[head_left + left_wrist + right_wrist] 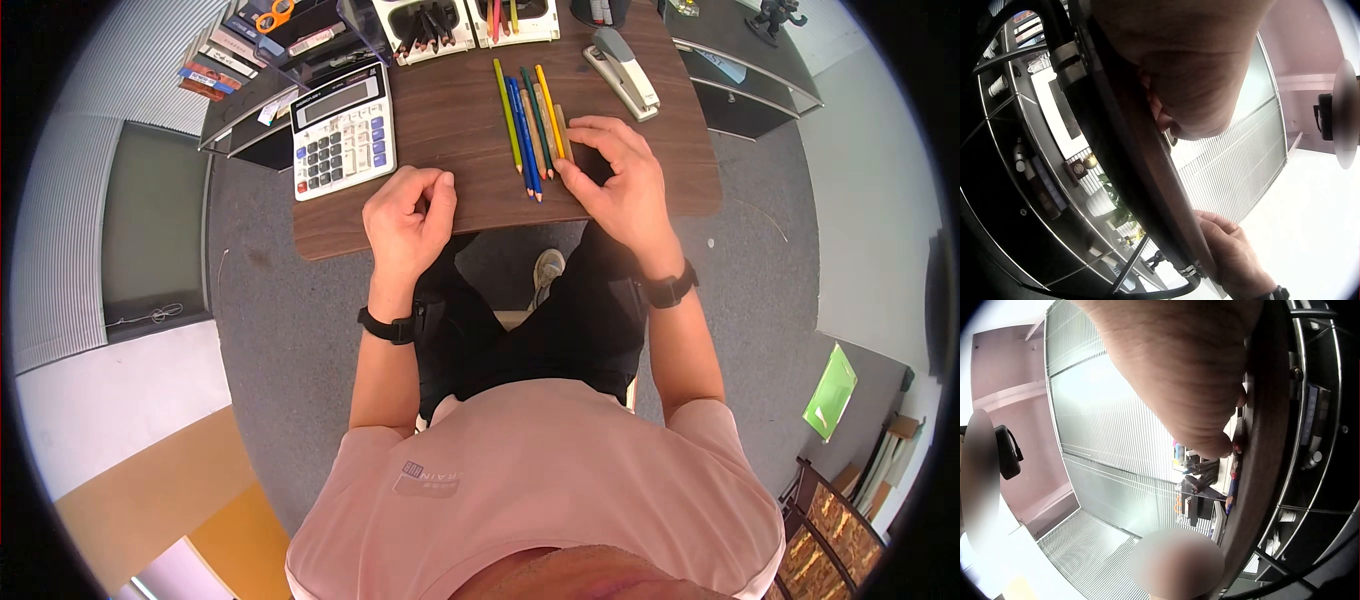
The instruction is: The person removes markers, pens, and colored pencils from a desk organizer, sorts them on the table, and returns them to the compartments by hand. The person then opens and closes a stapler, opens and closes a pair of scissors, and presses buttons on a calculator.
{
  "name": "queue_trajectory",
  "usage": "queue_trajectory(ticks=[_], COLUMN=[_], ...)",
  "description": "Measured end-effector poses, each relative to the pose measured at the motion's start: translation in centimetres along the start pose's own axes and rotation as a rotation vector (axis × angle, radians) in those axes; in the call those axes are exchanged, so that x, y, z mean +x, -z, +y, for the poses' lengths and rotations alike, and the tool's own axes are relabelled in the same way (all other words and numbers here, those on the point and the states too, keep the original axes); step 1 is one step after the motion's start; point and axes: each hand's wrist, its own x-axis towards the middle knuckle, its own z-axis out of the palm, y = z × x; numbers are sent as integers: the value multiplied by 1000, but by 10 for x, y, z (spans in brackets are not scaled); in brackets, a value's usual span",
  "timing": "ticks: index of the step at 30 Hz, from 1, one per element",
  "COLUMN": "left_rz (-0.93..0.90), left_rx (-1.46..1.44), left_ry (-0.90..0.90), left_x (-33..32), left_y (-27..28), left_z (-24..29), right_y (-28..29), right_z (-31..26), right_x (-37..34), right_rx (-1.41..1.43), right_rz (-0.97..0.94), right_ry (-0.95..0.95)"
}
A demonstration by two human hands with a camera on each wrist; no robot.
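Note:
A row of colored pencils point(522, 130) lies on the brown table, with lime green, blue, dark green, tan and yellow ones side by side. My right hand point(626, 180) is at the row's right side. Its thumb is at the tip of the outermost, brownish pencil point(564, 130), and its fingertips are beside that pencil's upper part. At the front edge rests my left hand point(410, 222), its fingers loosely curled and holding nothing, just below the corner of a white calculator point(345, 135). In both wrist views the hand's own heel hides most of the fingers.
Behind the pencils stand white holders point(430, 50) with dark and colored pencils. A grey stapler point(624, 75) lies right of the row, near a dark pen cup point(600, 12). Books point(225, 60) and orange scissors point(273, 15) are at the back left.

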Motion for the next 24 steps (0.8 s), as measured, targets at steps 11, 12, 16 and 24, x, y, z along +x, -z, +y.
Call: queue_trajectory(ticks=[11, 12, 16, 24], left_rz=[6, 6, 15, 32], left_rx=[17, 18, 13, 13], left_ry=[10, 10, 4, 14], left_x=[-1, -1, -1, 0], left_y=[-1, -1, -2, -2], left_z=[0, 0, -1, 1], right_y=[1, 1, 0, 1], right_z=[-1, -1, -1, -4], right_x=[1, 1, 1, 1], right_rx=[26, 26, 39, 56], right_rz=[10, 11, 22, 27], right_ry=[21, 22, 19, 3])
